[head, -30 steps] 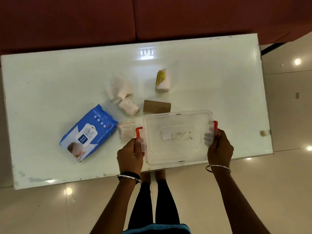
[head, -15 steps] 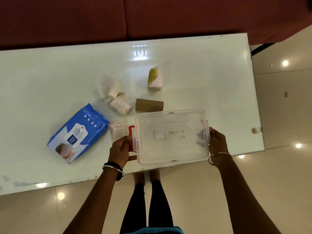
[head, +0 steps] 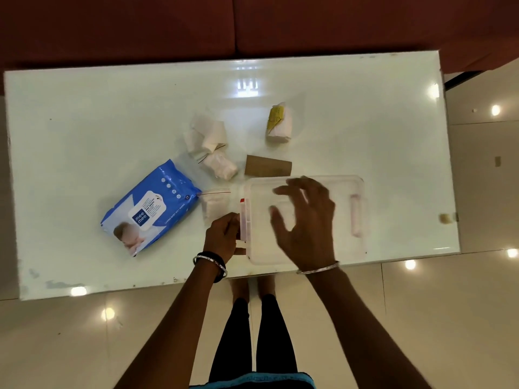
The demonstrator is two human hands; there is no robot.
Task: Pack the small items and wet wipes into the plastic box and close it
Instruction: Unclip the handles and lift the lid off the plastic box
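The clear plastic box (head: 348, 248) with its lid on lies at the table's near edge. My left hand (head: 220, 238) pinches the red latch (head: 243, 220) on the box's left end. My right hand (head: 304, 220) hovers over the lid, fingers spread, holding nothing. The blue wet wipes pack (head: 151, 207) lies to the left. A small zip bag (head: 214, 204) sits between the pack and the box. White wrapped packets (head: 209, 144), a brown cardboard piece (head: 268, 166) and a white-and-yellow packet (head: 278, 123) lie behind the box.
The white glossy table (head: 84, 113) ends just in front of the box. A dark red sofa (head: 252, 23) runs along the far side. A small tan object (head: 445, 219) sits at the table's right edge. My legs stand on the tiled floor below.
My right hand left the box's right end and moved up over the lid with fingers spread. My left hand stayed at the left latch, which looks swung outward.
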